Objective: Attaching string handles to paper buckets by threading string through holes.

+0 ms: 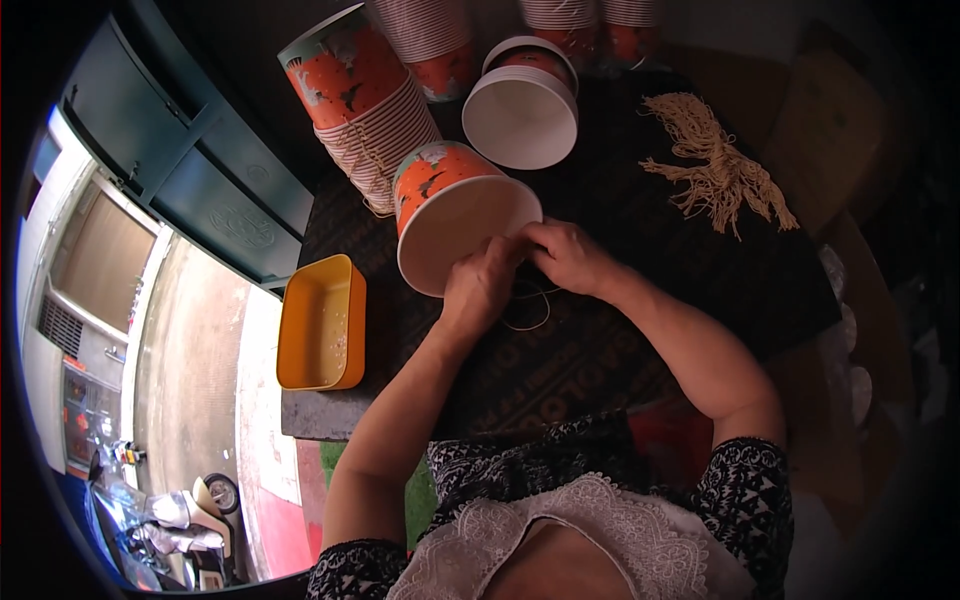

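Lace collar (650,520): lay nearest.
Orange bucket (455,218): sat tilted at centre, white mouth facing near.
Left hand (478,285): bent at the bucket's near rim; its grip could not be told.
Right hand (572,258): close beside, fingertips hidden; grip likewise unclear.
Thin cord (547,312): looped just nearer.
Yellow tray (322,325): stood left.

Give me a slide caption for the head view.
Left hand and right hand meet at an orange-patterned paper bucket's rim, between a yellow container and a beige cord bundle.
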Motion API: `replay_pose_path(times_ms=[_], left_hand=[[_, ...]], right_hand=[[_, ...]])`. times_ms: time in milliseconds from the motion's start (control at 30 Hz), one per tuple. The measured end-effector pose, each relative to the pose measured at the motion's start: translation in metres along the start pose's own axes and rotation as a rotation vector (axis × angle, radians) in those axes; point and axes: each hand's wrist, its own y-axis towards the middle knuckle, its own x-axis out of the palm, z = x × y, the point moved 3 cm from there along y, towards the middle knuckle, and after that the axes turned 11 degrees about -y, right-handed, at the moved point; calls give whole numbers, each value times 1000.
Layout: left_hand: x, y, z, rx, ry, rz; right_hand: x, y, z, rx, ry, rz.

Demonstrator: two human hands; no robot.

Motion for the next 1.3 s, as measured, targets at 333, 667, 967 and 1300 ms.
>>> replay_pose_path(times_ms=[333, 667, 967, 1300], left_hand=[[-9, -4, -12, -263, -324, -20], [-14, 0, -20, -260, -245, 73], [-19, 1, -17, -258, -513, -69], [-15, 5, -17, -307, -484, -99]], right_hand=[[-5, -2, -6, -11, 0, -44], [1, 0, -10, -164, -129, -85], [-1, 0, -16, -195, -197, -58], [5, 1, -6, -195, -128, -52]])
